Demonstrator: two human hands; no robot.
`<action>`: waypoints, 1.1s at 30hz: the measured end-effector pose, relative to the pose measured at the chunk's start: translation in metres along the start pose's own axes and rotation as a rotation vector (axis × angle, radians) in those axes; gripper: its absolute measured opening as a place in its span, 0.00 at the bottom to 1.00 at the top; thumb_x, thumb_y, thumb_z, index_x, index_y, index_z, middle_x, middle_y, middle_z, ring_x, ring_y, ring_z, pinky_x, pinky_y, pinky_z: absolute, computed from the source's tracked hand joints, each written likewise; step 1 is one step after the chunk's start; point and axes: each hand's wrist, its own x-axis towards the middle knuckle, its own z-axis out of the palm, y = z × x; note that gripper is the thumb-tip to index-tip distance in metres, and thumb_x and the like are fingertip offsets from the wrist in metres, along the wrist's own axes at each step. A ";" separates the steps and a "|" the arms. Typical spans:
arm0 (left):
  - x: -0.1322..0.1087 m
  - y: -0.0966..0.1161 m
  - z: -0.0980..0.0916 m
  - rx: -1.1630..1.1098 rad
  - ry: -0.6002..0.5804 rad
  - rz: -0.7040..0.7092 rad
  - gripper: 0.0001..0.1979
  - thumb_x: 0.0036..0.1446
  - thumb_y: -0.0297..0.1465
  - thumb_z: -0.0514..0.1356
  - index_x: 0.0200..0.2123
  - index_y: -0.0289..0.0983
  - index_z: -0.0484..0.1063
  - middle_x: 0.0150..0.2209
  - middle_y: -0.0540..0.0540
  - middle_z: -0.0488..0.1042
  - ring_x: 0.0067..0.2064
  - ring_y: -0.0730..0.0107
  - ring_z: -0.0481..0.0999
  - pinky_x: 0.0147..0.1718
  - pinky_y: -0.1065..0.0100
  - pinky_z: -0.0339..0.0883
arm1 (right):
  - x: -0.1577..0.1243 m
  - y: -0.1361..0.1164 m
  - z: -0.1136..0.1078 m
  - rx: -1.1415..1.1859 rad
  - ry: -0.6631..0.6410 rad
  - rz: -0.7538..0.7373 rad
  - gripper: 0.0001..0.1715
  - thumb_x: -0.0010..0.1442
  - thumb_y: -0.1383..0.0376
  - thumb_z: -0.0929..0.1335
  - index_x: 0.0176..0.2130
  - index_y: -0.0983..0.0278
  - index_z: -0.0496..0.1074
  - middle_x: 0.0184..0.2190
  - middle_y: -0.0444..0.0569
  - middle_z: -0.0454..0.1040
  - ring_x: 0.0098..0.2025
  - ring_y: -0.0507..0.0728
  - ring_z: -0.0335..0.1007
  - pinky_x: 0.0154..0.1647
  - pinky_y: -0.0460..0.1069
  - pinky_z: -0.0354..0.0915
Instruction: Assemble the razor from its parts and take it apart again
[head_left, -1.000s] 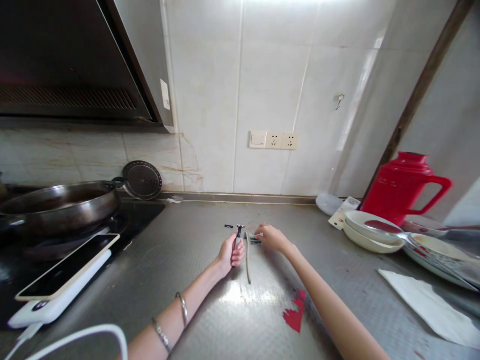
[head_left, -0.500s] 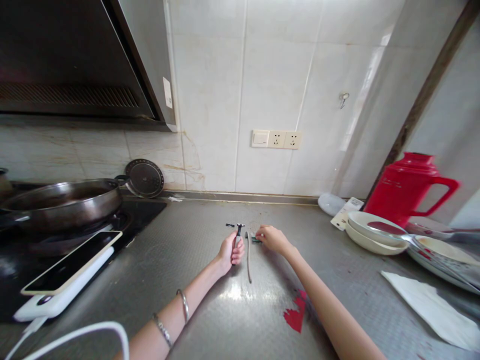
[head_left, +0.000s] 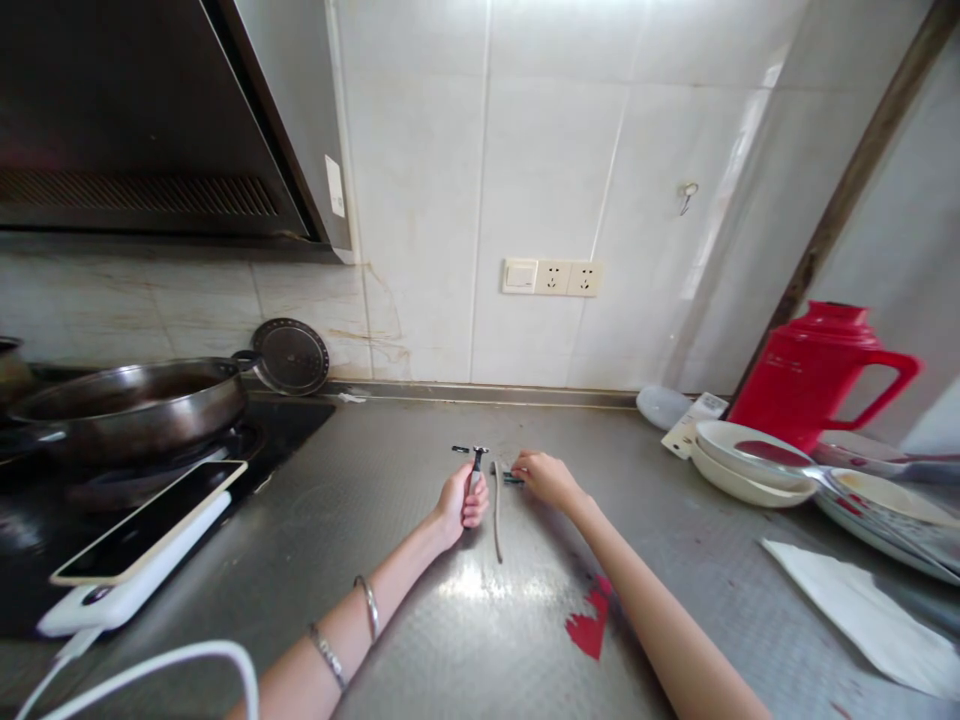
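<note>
My left hand is closed around the handle of a small razor, its head pointing away from me, over the steel counter. My right hand rests on the counter just to the right, fingertips pinched on a small dark part. A thin grey strip lies flat between the two hands. Another tiny dark piece sits just beyond the razor head. Two bangles ring my left forearm.
A wok sits on the stove at left, with a phone on a power bank and a white cable near it. At right stand a red jug, stacked plates and a paper sheet. A red sticker marks the counter.
Both hands have stayed in place with the same grips. Only the camera has shifted a little.
</note>
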 end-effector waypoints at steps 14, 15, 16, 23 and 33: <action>-0.001 0.000 0.000 0.000 0.018 -0.004 0.23 0.59 0.43 0.45 0.16 0.36 0.54 0.12 0.58 0.43 0.12 0.83 0.39 0.10 0.79 0.32 | -0.001 -0.001 0.006 0.021 0.038 0.053 0.16 0.63 0.64 0.57 0.38 0.60 0.72 0.40 0.51 0.73 0.42 0.55 0.69 0.36 0.45 0.58; -0.001 0.000 0.000 0.002 0.017 -0.004 0.23 0.59 0.43 0.45 0.16 0.36 0.53 0.12 0.58 0.43 0.12 0.83 0.39 0.10 0.79 0.32 | -0.001 -0.001 0.007 0.027 0.034 0.054 0.16 0.63 0.64 0.57 0.38 0.60 0.72 0.40 0.50 0.73 0.41 0.55 0.69 0.36 0.45 0.58; -0.001 0.000 0.000 0.005 0.018 -0.003 0.23 0.59 0.43 0.45 0.16 0.36 0.53 0.12 0.58 0.43 0.12 0.83 0.39 0.10 0.79 0.32 | -0.001 0.000 0.009 0.035 0.030 0.055 0.16 0.63 0.65 0.57 0.38 0.60 0.72 0.41 0.50 0.73 0.42 0.54 0.69 0.36 0.44 0.58; 0.001 0.000 -0.002 0.025 0.055 0.029 0.23 0.58 0.44 0.45 0.16 0.36 0.54 0.12 0.58 0.45 0.12 0.83 0.41 0.10 0.78 0.33 | 0.001 0.011 0.013 0.129 0.148 0.030 0.14 0.60 0.66 0.60 0.37 0.63 0.74 0.41 0.52 0.73 0.46 0.55 0.66 0.45 0.46 0.57; 0.006 -0.004 -0.004 0.070 0.258 0.122 0.18 0.55 0.44 0.48 0.25 0.35 0.63 0.14 0.59 0.50 0.12 0.83 0.47 0.12 0.77 0.39 | 0.010 0.015 0.016 0.461 0.293 0.169 0.17 0.58 0.64 0.60 0.40 0.64 0.75 0.39 0.50 0.77 0.42 0.56 0.71 0.44 0.47 0.62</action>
